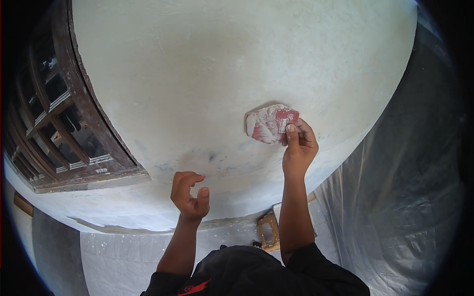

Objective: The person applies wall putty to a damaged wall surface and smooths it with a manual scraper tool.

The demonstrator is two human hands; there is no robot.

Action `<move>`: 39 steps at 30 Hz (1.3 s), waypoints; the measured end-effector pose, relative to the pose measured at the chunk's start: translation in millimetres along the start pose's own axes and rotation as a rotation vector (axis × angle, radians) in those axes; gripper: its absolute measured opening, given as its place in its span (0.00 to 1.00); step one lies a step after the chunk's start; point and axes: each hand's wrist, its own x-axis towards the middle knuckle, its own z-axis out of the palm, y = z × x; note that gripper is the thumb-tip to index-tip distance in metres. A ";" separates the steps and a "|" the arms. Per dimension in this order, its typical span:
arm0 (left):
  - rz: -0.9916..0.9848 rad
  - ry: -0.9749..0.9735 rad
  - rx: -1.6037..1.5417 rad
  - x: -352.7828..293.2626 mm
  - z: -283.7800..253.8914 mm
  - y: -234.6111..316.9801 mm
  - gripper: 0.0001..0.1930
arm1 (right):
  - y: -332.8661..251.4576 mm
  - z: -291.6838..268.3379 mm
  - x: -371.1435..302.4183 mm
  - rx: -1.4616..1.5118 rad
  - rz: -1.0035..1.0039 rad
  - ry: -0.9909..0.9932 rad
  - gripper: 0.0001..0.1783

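My right hand [299, 148] pinches a flat red putty spreader [269, 126] by its right edge, thumb in front. White filler is smeared over most of the spreader's face. It is held up before a pale plastered wall [197, 84]; whether it touches the surface I cannot tell. Lower and to the left, my left hand [190, 194] is raised in front of the wall with curled fingers. A gap shows between its thumb and forefinger, and nothing is in it. Bluish-grey patches and smudges mark the wall between the two hands.
A brown wooden window frame [74, 98] with glass panes is set in the wall at left. Translucent plastic sheeting [390, 197] hangs at right. Below, a speckled sheet [128, 254] covers the floor, and a yellowish-brown object with an opening [262, 233] stands near my right forearm.
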 end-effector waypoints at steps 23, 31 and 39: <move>0.030 0.020 0.089 5.5 -0.4 -8.8 0.20 | -8.1 7.0 -1.4 0.112 0.069 -0.017 0.12; 0.031 0.006 0.095 4.2 -5.3 -11.5 0.21 | 1.1 2.7 -1.5 -0.031 0.019 0.082 0.11; 0.042 -0.019 0.080 2.1 1.2 -7.2 0.22 | 0.5 29.6 -27.7 -0.022 0.090 0.056 0.10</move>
